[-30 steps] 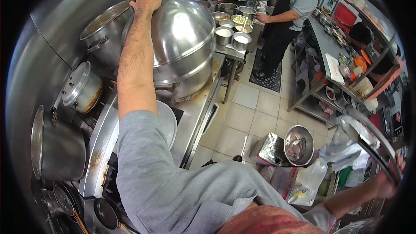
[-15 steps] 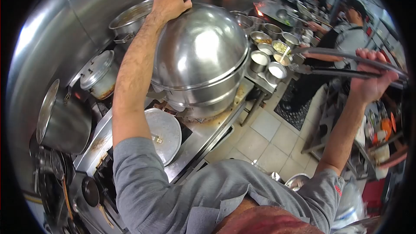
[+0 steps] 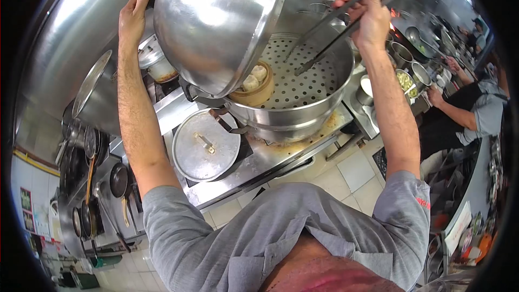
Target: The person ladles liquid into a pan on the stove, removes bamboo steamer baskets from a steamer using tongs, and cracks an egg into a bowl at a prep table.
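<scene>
My left hand is closed at the dark handle of a big domed steel lid, which is tilted up to the left. Under its raised side, a steel steamer pot shows a perforated tray. A round bamboo steamer basket sits on the tray, partly behind the lid, with white dumplings in it. My right hand grips long metal tongs. Their tips point down over the tray, apart, with nothing between them.
A flat lid lies on the stove in front. Pots and pans are at the left. Metal containers line the right, near an open flame. A co-worker stands at the far right.
The domed lid has been lifted and tipped left, uncovering the steamer and the bamboo basket. My right hand has brought the tongs in from the right to above the tray.
</scene>
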A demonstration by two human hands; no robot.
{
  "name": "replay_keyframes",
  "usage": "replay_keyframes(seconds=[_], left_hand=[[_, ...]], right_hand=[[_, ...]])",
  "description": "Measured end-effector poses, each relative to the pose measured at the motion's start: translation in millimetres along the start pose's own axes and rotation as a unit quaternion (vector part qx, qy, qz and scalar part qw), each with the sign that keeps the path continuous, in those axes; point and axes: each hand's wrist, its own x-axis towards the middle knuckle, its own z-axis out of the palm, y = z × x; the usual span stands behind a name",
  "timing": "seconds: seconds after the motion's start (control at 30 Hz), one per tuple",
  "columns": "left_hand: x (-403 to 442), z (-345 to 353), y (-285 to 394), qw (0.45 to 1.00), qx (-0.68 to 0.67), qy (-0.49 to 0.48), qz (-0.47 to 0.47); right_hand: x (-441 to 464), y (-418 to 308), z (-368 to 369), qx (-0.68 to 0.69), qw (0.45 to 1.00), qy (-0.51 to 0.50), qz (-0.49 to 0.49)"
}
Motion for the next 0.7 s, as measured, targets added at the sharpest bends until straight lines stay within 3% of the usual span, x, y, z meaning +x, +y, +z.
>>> replay_keyframes(seconds=[0.07,0.17,0.3,0.4,0.43,0.7], left_hand=[[-4.0,-1.8,0.1,0.999,-0.04,0.007,-0.01],[-5.2,-0.5,3.7,1.0,-0.005,0.0,-0.01],[-7.1,2.6,12.6,0.999,-0.024,0.004,-0.028],[-9.5,2.5,15.2,0.999,0.01,0.019,-0.029],[-9.3,2.1,13.0,0.999,0.01,0.018,-0.03],[-6.4,-1.3,-10.2,0.999,-0.006,0.035,-0.021]], right_hand=[[3.5,18.6,16.2,0.064,0.997,-0.036,0.036],[1.8,37.9,37.3,0.029,0.996,-0.082,0.032],[-3.6,65.2,56.8,-0.02,0.997,-0.024,0.069],[-17.7,65.9,67.1,-0.097,0.99,-0.062,0.078],[-20.3,73.6,70.9,-0.042,0.995,-0.05,0.08],[-7.5,55.0,60.6,-0.047,0.998,0.022,0.027]])
